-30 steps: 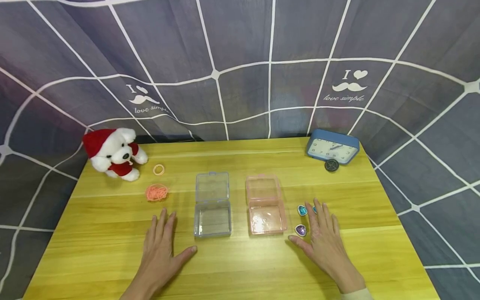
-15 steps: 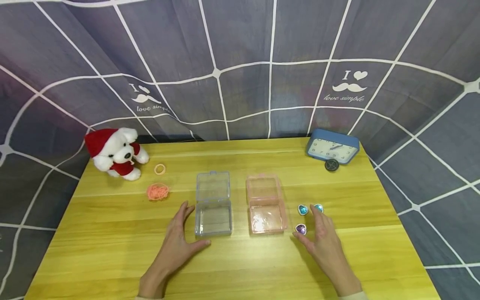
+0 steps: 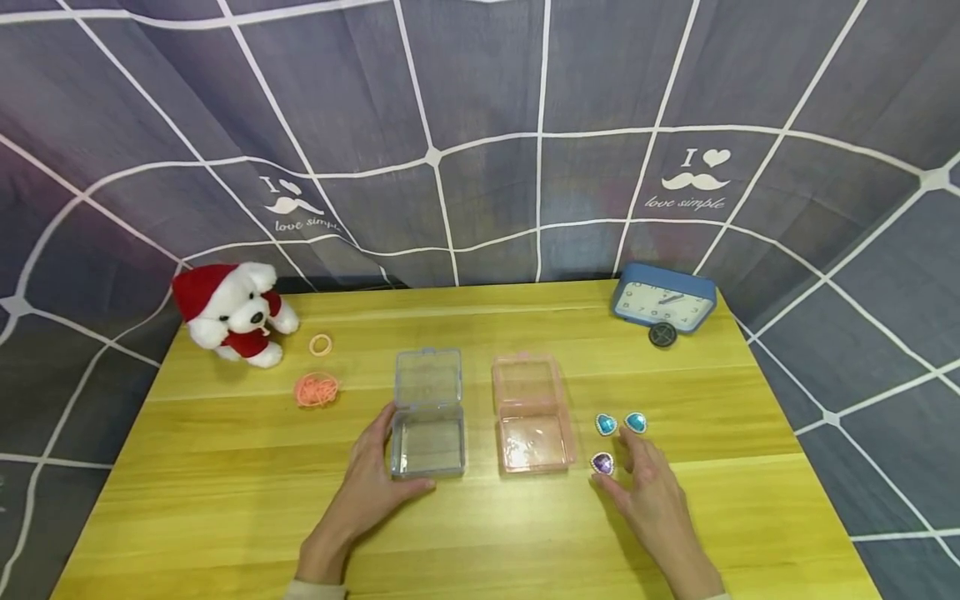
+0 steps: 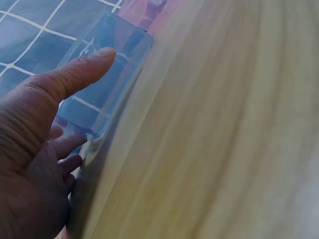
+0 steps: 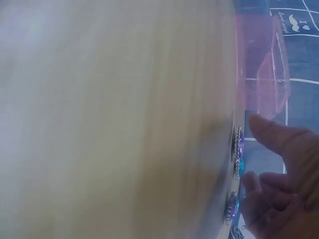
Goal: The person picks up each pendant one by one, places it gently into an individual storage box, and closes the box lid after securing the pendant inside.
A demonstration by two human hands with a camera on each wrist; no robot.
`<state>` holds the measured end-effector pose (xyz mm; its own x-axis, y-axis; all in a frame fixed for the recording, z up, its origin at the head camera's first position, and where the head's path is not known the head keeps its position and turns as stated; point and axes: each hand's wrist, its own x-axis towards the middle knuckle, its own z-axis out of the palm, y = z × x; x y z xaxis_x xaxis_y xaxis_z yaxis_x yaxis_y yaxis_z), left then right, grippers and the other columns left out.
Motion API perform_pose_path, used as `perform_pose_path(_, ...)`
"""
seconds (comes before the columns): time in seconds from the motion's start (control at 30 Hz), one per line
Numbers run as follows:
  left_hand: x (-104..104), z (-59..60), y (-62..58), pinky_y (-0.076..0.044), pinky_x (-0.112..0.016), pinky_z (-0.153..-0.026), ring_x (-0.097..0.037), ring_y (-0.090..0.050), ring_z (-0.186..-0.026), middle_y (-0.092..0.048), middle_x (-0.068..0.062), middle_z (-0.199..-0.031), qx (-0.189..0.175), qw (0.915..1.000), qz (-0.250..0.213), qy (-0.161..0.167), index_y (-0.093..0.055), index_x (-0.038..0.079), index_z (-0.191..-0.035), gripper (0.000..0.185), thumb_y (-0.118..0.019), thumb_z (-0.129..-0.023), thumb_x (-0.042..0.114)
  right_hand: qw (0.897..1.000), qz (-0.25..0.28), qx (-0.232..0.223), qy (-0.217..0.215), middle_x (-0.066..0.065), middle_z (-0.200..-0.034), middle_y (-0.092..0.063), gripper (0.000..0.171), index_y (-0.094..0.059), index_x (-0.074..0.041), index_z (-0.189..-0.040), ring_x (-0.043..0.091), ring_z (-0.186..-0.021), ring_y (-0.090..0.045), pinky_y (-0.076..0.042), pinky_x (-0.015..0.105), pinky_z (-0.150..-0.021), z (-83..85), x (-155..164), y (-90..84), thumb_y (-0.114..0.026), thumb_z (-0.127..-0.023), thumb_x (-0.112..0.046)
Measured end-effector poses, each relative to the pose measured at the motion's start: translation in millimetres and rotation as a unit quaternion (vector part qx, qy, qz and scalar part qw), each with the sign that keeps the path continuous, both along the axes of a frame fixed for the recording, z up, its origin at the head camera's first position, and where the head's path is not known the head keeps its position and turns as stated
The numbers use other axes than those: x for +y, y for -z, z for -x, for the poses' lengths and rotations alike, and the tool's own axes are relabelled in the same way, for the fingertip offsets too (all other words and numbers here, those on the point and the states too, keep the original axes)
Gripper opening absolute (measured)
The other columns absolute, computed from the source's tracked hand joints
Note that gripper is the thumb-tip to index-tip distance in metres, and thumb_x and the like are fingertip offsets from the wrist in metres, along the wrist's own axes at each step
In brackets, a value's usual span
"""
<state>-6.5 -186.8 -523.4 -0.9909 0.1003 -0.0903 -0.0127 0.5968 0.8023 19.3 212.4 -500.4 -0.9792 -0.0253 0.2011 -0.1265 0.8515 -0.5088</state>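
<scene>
A clear blue plastic box [image 3: 427, 442], its lid folded back, stands left of a clear pink box [image 3: 534, 442] of the same form. My left hand [image 3: 367, 479] holds the blue box at its left front corner: the thumb lies along the front wall and the fingers reach down the left side. My right hand [image 3: 652, 492] hovers by three heart-shaped gems, thumb and index finger spread. The thumb tip is at the purple gem [image 3: 602, 463]. Close to the index fingertip are a blue gem [image 3: 606, 424] and another blue gem [image 3: 636, 422].
At the left stand a plush dog [image 3: 236, 315], a pale ring [image 3: 320, 344] and a clump of orange bands [image 3: 317, 389]. A blue clock [image 3: 665, 297] and a dark round disc [image 3: 662, 335] are at the back right. A grey curtain [image 3: 487, 192] hangs behind the table.
My left hand has moved right from the bare table to the blue box and taken hold of it. My right hand has drawn back slightly from over the gems, uncovering the right blue one.
</scene>
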Motion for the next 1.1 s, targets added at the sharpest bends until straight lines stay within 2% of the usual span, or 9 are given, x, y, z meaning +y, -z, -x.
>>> perform_pose_path(0.2,1.5,0.2,0.5,-0.023,-0.076,-0.120,-0.047,-0.026,-0.153,-0.036,-0.022,-0.167,-0.003,1.0000,0.004,-0.006,-0.021,0.012,-0.168,0.128,-0.097,-0.070,0.047,1.000,0.003,-0.016,-0.017,0.018,-0.117,-0.070,0.076,-0.059,0.006,-0.137,0.024,-0.084,-0.070,-0.060,0.032,-0.060,1.3,-0.8,3.6,-0.096,-0.074,-0.015)
perform_pose_path(0.43,1.9,0.4,0.7,-0.027,-0.077,-0.117,-0.044,-0.031,-0.149,-0.039,-0.019,-0.165,0.002,1.0000,-0.008,-0.006,-0.028,0.016,-0.166,0.122,-0.098,-0.070,0.044,0.999,0.008,-0.021,-0.027,0.017,-0.120,-0.069,0.074,-0.059,0.004,-0.138,0.027,-0.090,-0.073,-0.063,0.040,-0.066,2.3,-3.5,6.2,-0.095,-0.076,-0.012)
perform_pose_path(0.63,0.8,-0.2,-0.1,-0.027,-0.078,-0.116,-0.045,-0.032,-0.149,-0.037,-0.018,-0.166,0.002,1.0000,0.002,-0.007,-0.032,0.017,-0.163,0.117,-0.098,-0.070,0.044,0.999,0.020,-0.019,-0.024,0.015,-0.119,-0.069,0.069,-0.060,0.002,-0.138,0.028,-0.092,-0.074,-0.064,0.044,-0.069,2.6,-4.0,8.8,-0.093,-0.079,-0.009)
perform_pose_path(0.93,0.3,-0.3,-0.8,-0.028,-0.078,-0.116,-0.045,-0.032,-0.149,-0.036,-0.018,-0.167,0.004,1.0000,0.008,-0.003,-0.034,0.018,-0.163,0.114,-0.097,-0.072,0.045,0.998,0.002,0.052,-0.040,0.011,-0.106,-0.069,0.061,-0.067,0.002,-0.127,0.024,-0.087,-0.072,-0.063,0.035,-0.064,1.1,-3.0,15.8,-0.094,-0.072,0.002)
perform_pose_path(1.1,-0.6,-0.2,-0.5,-0.027,-0.078,-0.116,-0.045,-0.032,-0.149,-0.036,-0.019,-0.166,0.008,0.9999,0.007,-0.004,-0.034,0.016,-0.162,0.113,-0.097,-0.072,0.044,0.996,-0.002,0.073,-0.046,0.012,-0.103,-0.069,0.058,-0.069,0.004,-0.122,0.024,-0.083,-0.072,-0.062,0.030,-0.061,1.8,-3.4,18.6,-0.094,-0.070,0.005)
